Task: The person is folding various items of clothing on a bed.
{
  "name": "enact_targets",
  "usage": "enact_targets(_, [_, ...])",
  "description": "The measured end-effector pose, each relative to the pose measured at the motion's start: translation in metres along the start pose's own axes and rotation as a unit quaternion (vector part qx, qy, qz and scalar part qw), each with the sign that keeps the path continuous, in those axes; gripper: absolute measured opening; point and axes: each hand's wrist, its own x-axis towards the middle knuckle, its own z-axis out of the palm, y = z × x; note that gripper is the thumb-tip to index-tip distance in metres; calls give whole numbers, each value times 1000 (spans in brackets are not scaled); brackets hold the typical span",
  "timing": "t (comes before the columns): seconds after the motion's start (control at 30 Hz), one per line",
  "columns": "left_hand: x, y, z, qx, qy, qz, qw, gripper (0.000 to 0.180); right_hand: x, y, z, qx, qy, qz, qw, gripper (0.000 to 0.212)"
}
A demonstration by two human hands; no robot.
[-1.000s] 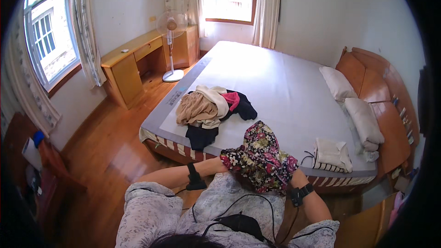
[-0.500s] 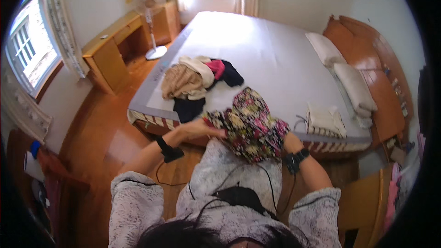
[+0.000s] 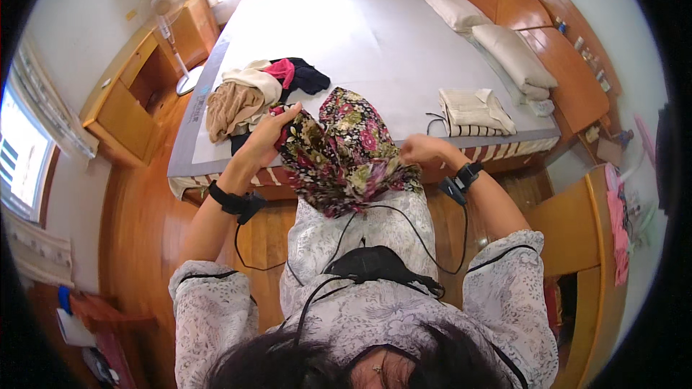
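The left hand (image 3: 267,135) holds the left edge of the floral cloth (image 3: 339,155), with the fabric gripped between thumb and fingers. The right hand (image 3: 424,148) has its fingers curled closed at the right edge of the same cloth. I locate the floral cloth between the two hands, in front of the near edge of the bed (image 3: 346,29); its upper part overlaps the mattress in my view, and its lower part overlaps the patterned trousers (image 3: 303,227). I cannot tell whether the cloth touches the bed. The cloth hangs loosely creased, with a deep notch in its upper outline. A black strap with a small unit sits on each wrist. Beyond the left hand, a heap of clothes (image 3: 234,104) in tan, cream, pink and black lies on the left near corner of the bed. Beyond the right hand, and apart from it, I see a folded cream garment (image 3: 476,112) with a dark cord at its left side. Two pillows (image 3: 512,57) lie along the wooden headboard (image 3: 569,79). A standing fan (image 3: 187,81) stands on the floor at the left, beside the desk (image 3: 126,112).
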Motion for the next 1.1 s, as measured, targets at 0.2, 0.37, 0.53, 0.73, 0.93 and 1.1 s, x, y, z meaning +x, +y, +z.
enact_targets(0.2, [13,5,41,229,-71,73,968,27,-16,-142,-10,422,105,-264,861,19])
enact_targets(0.37, [-17,-2,85,627,-67,269,728,39,13,-136,26,270,263,-159,912,37])
enact_targets(0.53, [-77,-1,136,590,-268,219,729,37,18,-91,36,473,180,-253,825,43])
enact_targets(0.73, [-138,-1,153,427,-556,283,655,44,23,-77,4,680,210,-289,640,45])
enact_targets(0.93, [-109,-2,126,483,-486,195,702,38,24,-50,-37,776,222,-396,439,48])
enact_targets(1.1, [-92,-17,114,596,-355,248,676,28,19,-50,-53,783,196,-480,345,51])
